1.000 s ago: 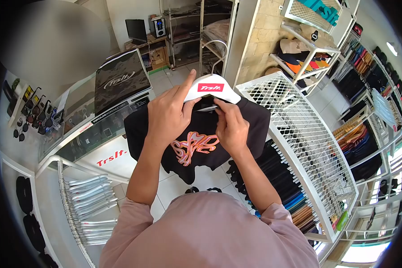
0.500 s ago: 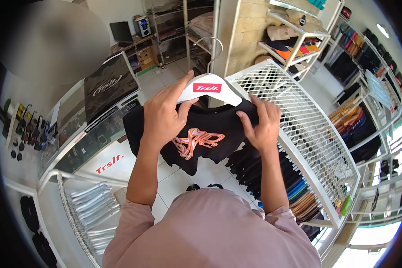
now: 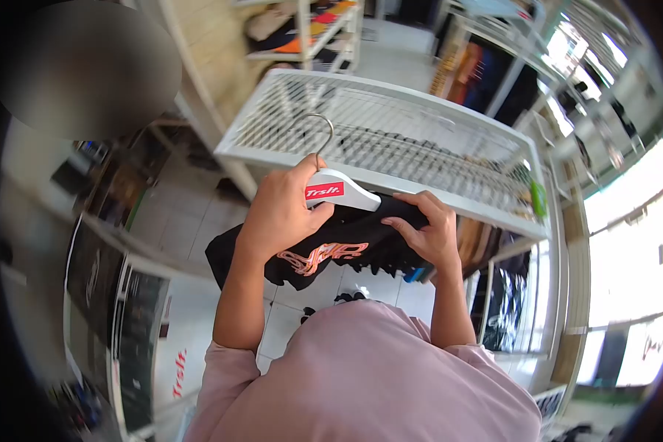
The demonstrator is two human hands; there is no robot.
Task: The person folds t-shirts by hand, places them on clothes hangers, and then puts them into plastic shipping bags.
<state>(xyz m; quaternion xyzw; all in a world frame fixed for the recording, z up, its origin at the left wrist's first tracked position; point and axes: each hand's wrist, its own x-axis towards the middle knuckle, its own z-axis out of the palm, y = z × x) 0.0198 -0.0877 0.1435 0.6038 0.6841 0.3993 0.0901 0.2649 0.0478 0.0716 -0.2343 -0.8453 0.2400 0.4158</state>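
The left hand has its fingers closed round the white hanger carrying the black T-shirt, just off the mesh rack's near edge, while the right hand pinches the shirt's shoulder, where a tug might slide it off.

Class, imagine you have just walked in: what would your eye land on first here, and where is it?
At centre, the left hand grips a white hanger with a red label, and the right hand pinches the black T-shirt with an orange print hung on it. Right behind them stands a white wire-mesh rack.
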